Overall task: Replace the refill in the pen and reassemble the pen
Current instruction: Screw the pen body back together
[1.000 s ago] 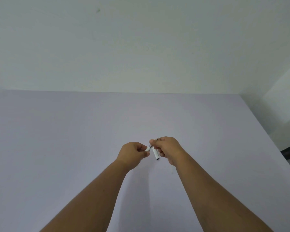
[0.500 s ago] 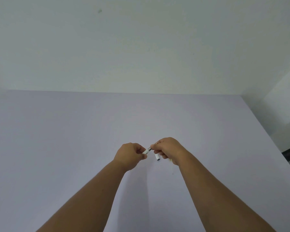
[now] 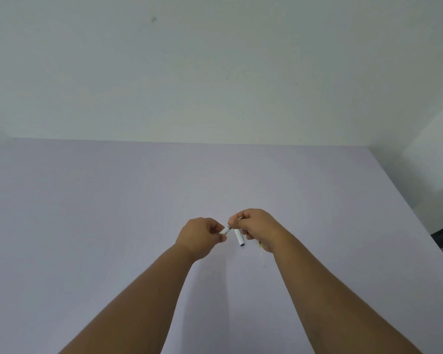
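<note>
My left hand point(image 3: 200, 236) is closed around a white pen barrel point(image 3: 225, 230), whose end pokes out toward the right. My right hand point(image 3: 256, 227) pinches a small piece at the barrel's tip and also holds a white pen cap point(image 3: 239, 238) that hangs down from its fingers with a dark end. Both hands meet above the middle of the table. A thin pale refill point(image 3: 262, 254) with a yellowish end lies on the table just under my right wrist, partly hidden.
The pale lilac table point(image 3: 113, 213) stretches to a white wall at the back. Its right edge point(image 3: 420, 221) drops off to a dark floor strip at the far right.
My hands stayed together over the table with only small finger shifts. The cap in my right hand hangs a little lower, and the refill under my right wrist has come into sight.
</note>
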The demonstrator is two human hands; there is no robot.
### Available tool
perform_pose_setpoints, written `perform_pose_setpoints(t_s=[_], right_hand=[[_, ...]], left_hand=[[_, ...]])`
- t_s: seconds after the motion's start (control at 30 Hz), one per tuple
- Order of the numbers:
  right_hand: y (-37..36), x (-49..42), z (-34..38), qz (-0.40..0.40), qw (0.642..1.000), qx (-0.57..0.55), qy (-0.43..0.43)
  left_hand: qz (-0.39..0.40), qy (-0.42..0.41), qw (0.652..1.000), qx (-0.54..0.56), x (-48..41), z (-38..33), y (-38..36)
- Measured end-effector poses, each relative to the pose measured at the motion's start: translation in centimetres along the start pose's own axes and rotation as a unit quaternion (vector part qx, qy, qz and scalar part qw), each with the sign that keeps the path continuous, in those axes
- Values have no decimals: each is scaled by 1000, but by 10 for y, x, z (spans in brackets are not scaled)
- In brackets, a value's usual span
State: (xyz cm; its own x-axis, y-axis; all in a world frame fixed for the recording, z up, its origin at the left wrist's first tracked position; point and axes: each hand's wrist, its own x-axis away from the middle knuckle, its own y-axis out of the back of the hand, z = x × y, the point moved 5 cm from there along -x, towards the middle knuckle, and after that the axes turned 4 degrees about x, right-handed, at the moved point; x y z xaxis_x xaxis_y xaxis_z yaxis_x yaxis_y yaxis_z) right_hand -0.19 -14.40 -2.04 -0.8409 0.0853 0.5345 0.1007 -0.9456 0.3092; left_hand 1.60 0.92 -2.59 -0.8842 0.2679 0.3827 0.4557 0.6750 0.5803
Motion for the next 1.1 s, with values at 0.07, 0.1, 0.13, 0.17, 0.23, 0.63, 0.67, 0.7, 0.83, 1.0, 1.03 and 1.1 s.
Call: perform_pose_setpoints(t_s=[0.07, 0.1, 0.13, 0.17, 0.23, 0.63, 0.67, 0.7, 0.83, 1.0, 1.03, 1.1], right_hand=[[0, -1, -2, -9, 1000, 10, -3], [0, 0, -3, -24, 999, 20, -16], [0, -1, -5, -37, 999, 24, -26], [0, 0, -5, -38, 999, 17, -31], [-2, 0, -6, -11, 999, -26, -24], [-1, 3, -6, -21, 998, -62, -7], [-1, 4, -7, -41, 998, -38, -21], [-1, 4, -8, -52, 998, -29, -31], [-4, 3, -8, -13, 992, -124, -10], [-2, 4, -12, -51, 996, -60, -48], [-3, 3, -14, -39, 994, -84, -51], [-5, 4, -11, -5, 988, -154, -28]], left_hand=[[-1, -5, 1000, -5, 0, -1, 0], [-2, -7, 1000, -4, 0, -2, 0], [-1, -8, 1000, 0, 1, -3, 0], [-1, -8, 1000, 4, 1, -3, -1], [-1, -3, 1000, 18, 1, -3, 0], [0, 3, 999, 52, 4, -5, 0], [1, 2, 998, 56, 4, -5, -1], [2, 1, 998, 60, 4, -6, -2], [-3, 8, 998, 68, 4, -5, -1], [-1, 7, 997, 72, 6, -6, -4], [-3, 8, 997, 77, 7, -6, -4], [-6, 12, 996, 84, 6, -6, -4]])
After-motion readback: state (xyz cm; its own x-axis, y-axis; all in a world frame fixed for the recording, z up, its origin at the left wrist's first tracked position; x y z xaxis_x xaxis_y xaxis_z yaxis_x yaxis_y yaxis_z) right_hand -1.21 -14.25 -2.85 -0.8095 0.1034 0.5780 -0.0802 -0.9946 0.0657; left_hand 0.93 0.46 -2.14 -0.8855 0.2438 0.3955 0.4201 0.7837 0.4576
